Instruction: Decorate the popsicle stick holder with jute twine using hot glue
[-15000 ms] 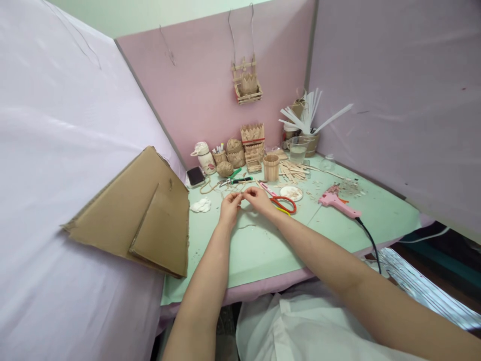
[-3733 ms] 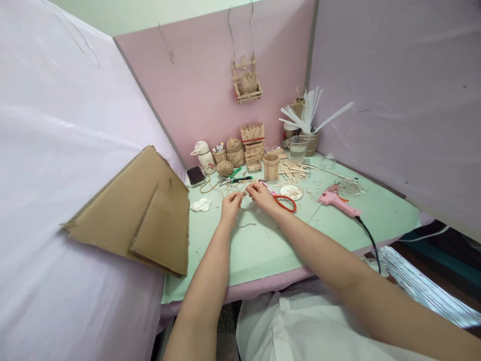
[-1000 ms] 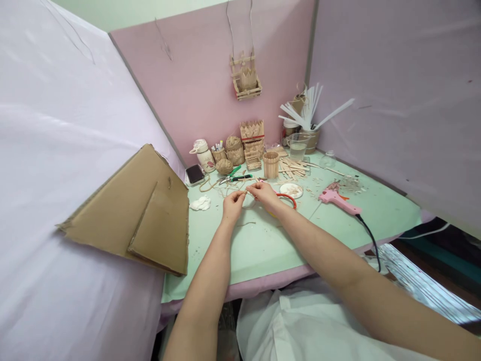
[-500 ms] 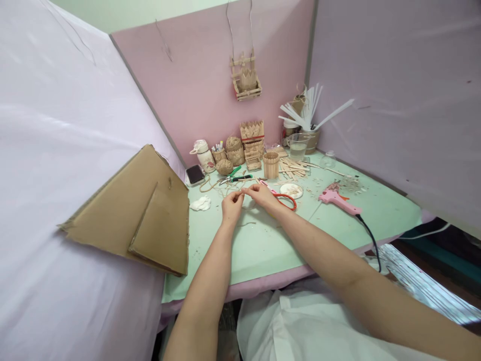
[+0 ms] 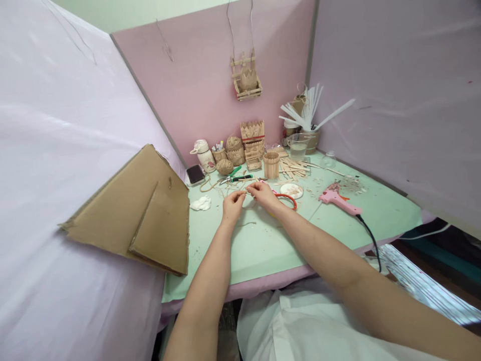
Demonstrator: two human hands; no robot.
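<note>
My left hand and my right hand are close together above the green table, fingers pinched. Between their fingertips is something thin and pale, perhaps twine, too small to make out. Red-handled scissors lie partly behind my right hand. Just beyond the hands are green-handled pliers and strands of twine. A round wooden-stick cup stands behind them, and a white dish with small scraps lies to the right of my right hand.
A pink glue gun with a black cord lies at the right. Cardboard leans at the left. Along the back are a white bottle, a twine ball, loose sticks and a measuring cup. A phone lies back left.
My hands have moved slightly apart; my right fingertips have shifted a little to the right, and a small pale bit now shows between the hands.
</note>
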